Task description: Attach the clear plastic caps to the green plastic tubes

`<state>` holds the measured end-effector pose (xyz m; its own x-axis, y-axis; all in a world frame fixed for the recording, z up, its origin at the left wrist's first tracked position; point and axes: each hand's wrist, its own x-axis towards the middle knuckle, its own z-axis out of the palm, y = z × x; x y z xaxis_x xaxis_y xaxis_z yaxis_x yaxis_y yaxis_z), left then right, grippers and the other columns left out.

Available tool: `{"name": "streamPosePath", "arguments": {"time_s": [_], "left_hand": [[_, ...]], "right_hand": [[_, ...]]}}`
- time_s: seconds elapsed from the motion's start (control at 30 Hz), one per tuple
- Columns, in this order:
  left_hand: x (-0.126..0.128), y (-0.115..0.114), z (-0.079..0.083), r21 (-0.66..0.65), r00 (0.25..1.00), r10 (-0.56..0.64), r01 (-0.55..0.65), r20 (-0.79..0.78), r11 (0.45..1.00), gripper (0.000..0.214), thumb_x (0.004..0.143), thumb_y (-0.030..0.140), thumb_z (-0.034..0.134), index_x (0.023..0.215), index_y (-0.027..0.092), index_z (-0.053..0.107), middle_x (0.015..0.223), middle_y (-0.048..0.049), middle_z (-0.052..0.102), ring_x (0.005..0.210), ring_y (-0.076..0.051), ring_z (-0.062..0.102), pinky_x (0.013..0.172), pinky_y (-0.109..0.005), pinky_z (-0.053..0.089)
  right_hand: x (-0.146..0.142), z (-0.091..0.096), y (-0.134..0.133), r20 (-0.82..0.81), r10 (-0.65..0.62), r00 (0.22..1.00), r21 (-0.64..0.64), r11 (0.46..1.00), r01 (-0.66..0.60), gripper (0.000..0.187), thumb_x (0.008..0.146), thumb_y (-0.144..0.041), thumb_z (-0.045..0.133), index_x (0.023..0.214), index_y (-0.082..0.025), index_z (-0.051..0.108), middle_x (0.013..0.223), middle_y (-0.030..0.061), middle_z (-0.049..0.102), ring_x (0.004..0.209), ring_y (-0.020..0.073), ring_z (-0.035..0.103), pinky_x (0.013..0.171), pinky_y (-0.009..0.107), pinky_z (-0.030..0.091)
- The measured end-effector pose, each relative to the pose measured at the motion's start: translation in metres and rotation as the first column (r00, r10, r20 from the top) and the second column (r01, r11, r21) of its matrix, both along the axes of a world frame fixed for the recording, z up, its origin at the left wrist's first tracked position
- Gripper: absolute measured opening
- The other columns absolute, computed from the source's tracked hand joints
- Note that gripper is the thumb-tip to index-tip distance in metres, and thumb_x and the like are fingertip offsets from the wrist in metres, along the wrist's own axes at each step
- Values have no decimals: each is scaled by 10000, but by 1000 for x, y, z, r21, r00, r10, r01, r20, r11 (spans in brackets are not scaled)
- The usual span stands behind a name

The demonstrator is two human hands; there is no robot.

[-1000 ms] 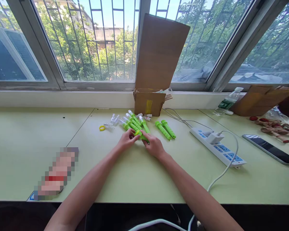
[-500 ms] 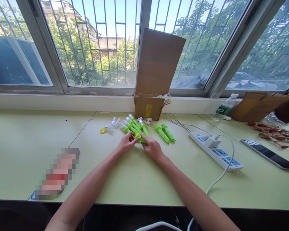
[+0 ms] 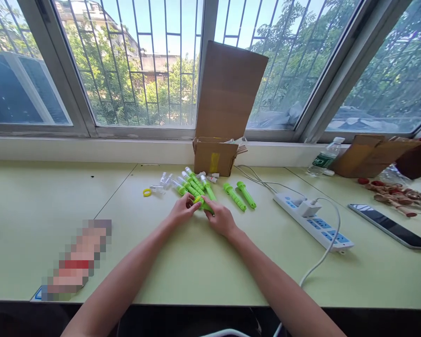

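My left hand (image 3: pixel 183 208) is closed, its fingertips pinching a small yellow ring (image 3: pixel 197 199) at the end of a bright green plastic tube (image 3: pixel 206 206). Around that same tube my right hand (image 3: pixel 221 218) is closed, the fingers covering part of it. Just beyond both hands lies a bunch of green ribbed tubes (image 3: pixel 195 185) with clear ends. Two more green tubes (image 3: pixel 235 196) rest to the right. On the left are several clear plastic pieces (image 3: pixel 166 179) and a loose yellow ring (image 3: pixel 147 192).
An open cardboard box (image 3: pixel 215 159) stands against the window sill. To the right are a power strip (image 3: pixel 314 220) with a white cable, a phone (image 3: pixel 389 225), a water bottle (image 3: pixel 325 158) and a second box (image 3: pixel 368 154). A blurred flat object (image 3: pixel 79 260) lies front left.
The view has shifted slightly. Both hands stay together at the green tube with the yellow ring; little else differs.
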<state>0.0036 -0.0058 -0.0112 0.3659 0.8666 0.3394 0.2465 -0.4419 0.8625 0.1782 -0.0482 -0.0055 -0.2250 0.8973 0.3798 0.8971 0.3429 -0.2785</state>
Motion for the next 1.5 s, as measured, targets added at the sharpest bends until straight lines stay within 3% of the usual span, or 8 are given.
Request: {"name": "streamPosePath", "arguments": {"time_s": [0.53,0.77,0.97,1.1,1.27,1.5], "left_hand": [[3,2,-1,71,996,61,-57,-58,996,354,790,511,515,887,171,500,645,15,568,548,-101,537,521,-220,418],[7,-1,0,229,983,184,-172,-29,958,320,809,433,531,1002,180,506,910,-50,614,721,-122,615,547,-215,480],[3,0,-1,384,963,245,-185,-113,904,209,841,367,496,881,184,589,875,-44,643,730,-125,621,615,-242,511],[3,-1,-1,426,923,329,-222,-197,877,195,826,341,517,871,188,628,855,-39,673,711,-131,625,641,-251,496],[4,-6,4,468,810,480,-298,-337,832,180,805,309,527,855,195,656,842,-37,688,721,-152,621,644,-251,447],[1,-4,6,448,724,470,-245,-506,860,235,844,288,452,857,196,668,824,-57,679,730,-171,611,637,-249,403]], "right_hand": [[-2,-1,1,14,-34,999,22,999,34,621,836,-234,470,1421,-254,263,1203,82,583,933,203,593,779,288,461],[-3,-2,1,-13,-65,998,27,997,65,606,833,-225,464,1413,-216,288,1209,95,574,964,215,580,801,297,451],[-4,0,-1,24,-114,993,5,993,114,576,840,-251,456,1400,-250,319,1191,77,582,939,208,587,803,285,436],[-4,1,-1,66,-99,993,-12,995,100,591,822,-249,462,1396,-243,324,1158,69,593,935,203,583,797,274,428],[-2,5,-2,127,-43,991,-32,998,47,591,804,-198,453,1384,-209,342,1170,76,583,944,198,577,789,258,421],[0,10,-5,177,47,983,-52,998,-38,557,830,-245,470,1375,-218,359,1186,80,573,950,204,579,782,270,429]]}}
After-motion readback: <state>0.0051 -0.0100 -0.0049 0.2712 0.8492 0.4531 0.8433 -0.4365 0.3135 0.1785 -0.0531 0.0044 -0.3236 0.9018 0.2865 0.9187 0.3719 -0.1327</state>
